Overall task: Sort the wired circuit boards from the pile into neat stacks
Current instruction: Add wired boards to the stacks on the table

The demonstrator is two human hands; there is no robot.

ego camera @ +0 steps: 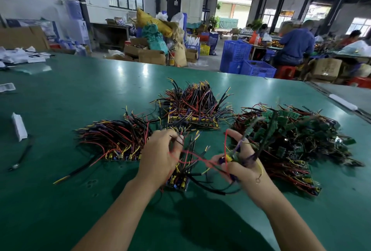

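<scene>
Now three stacks (192,108), one pile (297,136); both hands' fingers (234,137) around one wired board (228,158)

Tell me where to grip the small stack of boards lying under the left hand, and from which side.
Grip the small stack by its board edges at the near end, coming from above with fingers on its two long sides. Its wires fan away toward the left hand and tangle with those in the right hand, so pulling wires would likely skew it.
</scene>
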